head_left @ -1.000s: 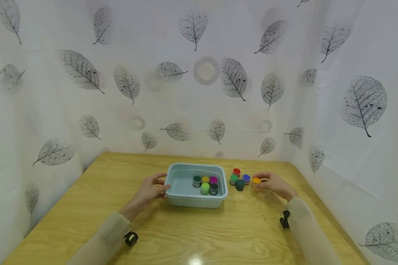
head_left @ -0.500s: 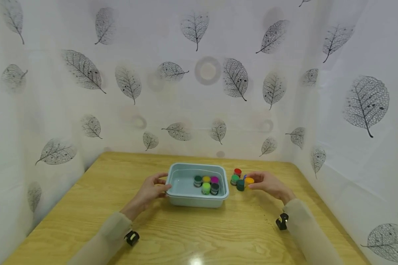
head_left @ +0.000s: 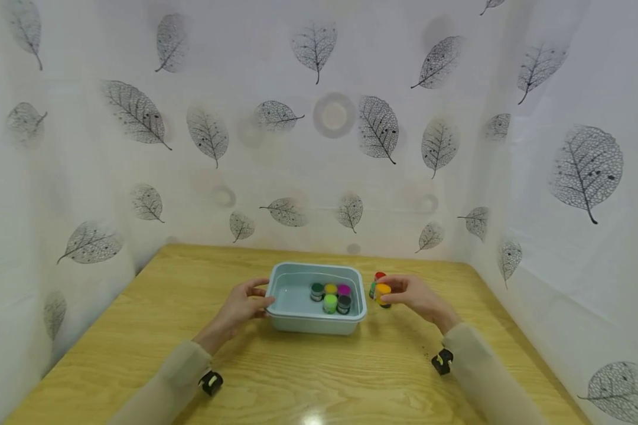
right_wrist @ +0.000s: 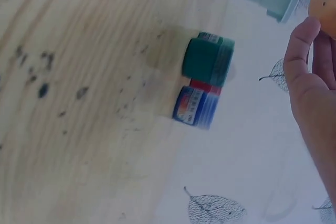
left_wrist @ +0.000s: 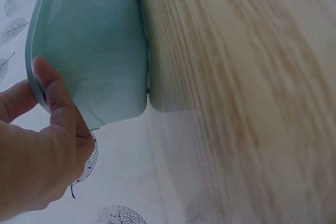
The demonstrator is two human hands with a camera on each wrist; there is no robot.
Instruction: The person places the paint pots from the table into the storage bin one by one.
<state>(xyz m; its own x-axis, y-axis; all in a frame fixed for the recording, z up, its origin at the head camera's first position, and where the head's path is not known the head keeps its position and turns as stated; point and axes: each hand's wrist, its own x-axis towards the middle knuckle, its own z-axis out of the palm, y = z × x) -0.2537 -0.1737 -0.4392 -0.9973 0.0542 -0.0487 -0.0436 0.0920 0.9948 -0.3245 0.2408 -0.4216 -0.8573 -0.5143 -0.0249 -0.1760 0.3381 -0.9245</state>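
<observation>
My left hand (head_left: 239, 307) grips the left end of a pale blue plastic tub (head_left: 313, 324); in the left wrist view its thumb and fingers pinch the rim (left_wrist: 32, 40). Between the thumb and fingertips of my right hand (head_left: 419, 298) is an orange paint jar (head_left: 383, 293), lifted just right of the tub. Behind it a red jar (head_left: 380, 275) shows partly. In the right wrist view a teal-green jar (right_wrist: 202, 59) and a blue jar (right_wrist: 193, 106) stand on the table, partly covering others.
Inside the tub, several paint jars stand grouped toward the right, among them a light green jar (head_left: 329, 304) and a magenta jar (head_left: 344, 290). Dark specks mark the wooden table (head_left: 308, 378). A leaf-patterned curtain (head_left: 276, 165) borders the table's back and sides.
My right hand has carried the orange jar up and leftward from the right of the loose jars, now covering some of them. My left hand stays on the tub.
</observation>
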